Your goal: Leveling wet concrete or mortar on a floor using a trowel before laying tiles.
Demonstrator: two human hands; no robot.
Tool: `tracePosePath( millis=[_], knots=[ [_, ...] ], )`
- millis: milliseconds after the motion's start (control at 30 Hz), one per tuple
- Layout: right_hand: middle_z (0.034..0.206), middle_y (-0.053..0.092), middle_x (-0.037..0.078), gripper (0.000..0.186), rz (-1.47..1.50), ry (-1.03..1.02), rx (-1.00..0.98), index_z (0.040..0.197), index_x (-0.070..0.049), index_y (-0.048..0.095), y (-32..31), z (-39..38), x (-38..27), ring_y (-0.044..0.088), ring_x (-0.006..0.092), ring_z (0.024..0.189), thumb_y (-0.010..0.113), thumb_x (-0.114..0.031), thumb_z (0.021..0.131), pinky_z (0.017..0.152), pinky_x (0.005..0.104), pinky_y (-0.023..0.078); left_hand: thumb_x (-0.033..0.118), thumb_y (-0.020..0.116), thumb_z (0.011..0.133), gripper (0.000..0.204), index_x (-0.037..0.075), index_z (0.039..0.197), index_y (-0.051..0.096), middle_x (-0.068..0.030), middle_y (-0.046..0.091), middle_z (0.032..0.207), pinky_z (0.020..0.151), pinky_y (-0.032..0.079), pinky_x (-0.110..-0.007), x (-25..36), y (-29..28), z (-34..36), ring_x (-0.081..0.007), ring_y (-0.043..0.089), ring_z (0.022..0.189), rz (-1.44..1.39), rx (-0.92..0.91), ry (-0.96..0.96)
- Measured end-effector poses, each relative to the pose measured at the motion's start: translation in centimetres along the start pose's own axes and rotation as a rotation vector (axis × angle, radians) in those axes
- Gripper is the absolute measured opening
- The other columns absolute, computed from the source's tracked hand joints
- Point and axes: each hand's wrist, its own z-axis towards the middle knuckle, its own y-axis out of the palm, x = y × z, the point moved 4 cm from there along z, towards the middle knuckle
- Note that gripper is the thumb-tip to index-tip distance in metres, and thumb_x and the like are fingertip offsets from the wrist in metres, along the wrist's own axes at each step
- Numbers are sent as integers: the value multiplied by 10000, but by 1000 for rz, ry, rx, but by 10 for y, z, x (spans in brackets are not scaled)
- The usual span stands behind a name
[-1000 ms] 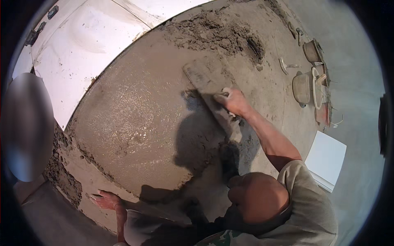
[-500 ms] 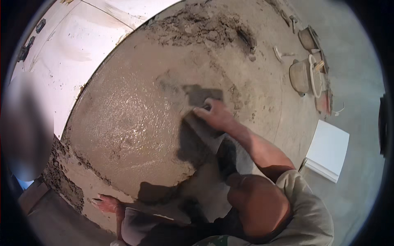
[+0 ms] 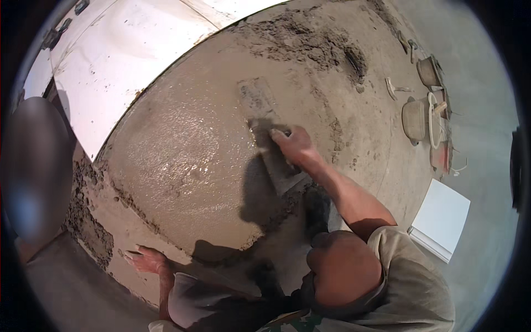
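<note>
Seen from above, crouched over a wet bed of grey mortar (image 3: 182,160) spread beside large white tiles (image 3: 127,61). Right hand (image 3: 293,145) closed around the handle of a flat plastering trowel (image 3: 271,135), fingers wrapped tight, knuckles up. Blade lying flat on the mortar under and beyond the fingers, long axis running from the upper left, past the fingertips, down toward the wrist at lower right; far end caked with mortar. Left hand (image 3: 145,259) well apart from the trowel, at the lower edge of the bed, fingers spread open and pressed on the mortar, holding nothing.

Far to the right of the right-hand fingers, on the bare grey floor: a round grey bucket (image 3: 414,119), contents not discernible, with a second smaller pot (image 3: 427,72) beyond it and a white ring-shaped rim (image 3: 435,127) just beside it. Small pale tool (image 3: 394,88) lying near the buckets. Below those, near the elbow, a stack of white square tiles (image 3: 442,218).

Ahead of the fingertips, a rough heap of darker loose mortar (image 3: 310,47) at the far edge of the bed. Between the two hands, glistening smoothed mortar crossed by the worker's shadow. Ragged unsmoothed mortar (image 3: 88,227) just left of the left-hand fingers.
</note>
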Motion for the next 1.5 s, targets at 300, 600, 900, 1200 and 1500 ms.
tracePosePath(
  millis=[300, 600, 900, 1200, 1500],
  knots=[
    [627, 565, 41, 335, 281, -260, -10, 963, -26, 600, -2, -19, -11, 546, 176, 465, 577, -356, 908, 474, 296, 468, 507, 273, 971, 675, 16, 1433, 301, -190, 306, 1464, 1071, 233, -538, 13, -3, -6, -344, 276, 1364, -5, -34, -9],
    [683, 593, 49, 332, 112, 158, 94, 783, -91, 596, -68, -12, 45, 532, 157, 447, 526, -385, 919, 436, 311, 433, 487, 316, 967, 662, 19, 1434, 306, -205, 291, 1472, 1089, 203, -554, 17, -17, -12, -367, 252, 1372, -55, -53, -53],
    [554, 476, 37, 295, 652, 274, 164, 763, -82, 539, 52, -46, 9, 476, 187, 393, 509, -334, 915, 387, 335, 421, 460, 337, 970, 650, 17, 1442, 279, -223, 264, 1476, 1090, 197, -546, 15, -19, -1, -370, 251, 1365, -51, -22, -37],
    [575, 456, 38, 298, 826, 302, 264, 771, -73, 500, 109, -23, -69, 456, 192, 407, 542, -343, 889, 364, 344, 392, 401, 357, 971, 629, -5, 1441, 256, -244, 235, 1482, 1088, 195, -543, 15, -20, -3, -386, 224, 1373, -52, -59, -37],
    [635, 490, 36, 316, 718, -30, -39, 828, -56, 508, 179, -19, -151, 496, 161, 461, 563, -362, 889, 409, 325, 410, 421, 337, 970, 633, 13, 1447, 259, -225, 244, 1485, 1088, 188, -557, 20, -18, -5, -358, 226, 1381, -45, -98, -48]
  ],
)
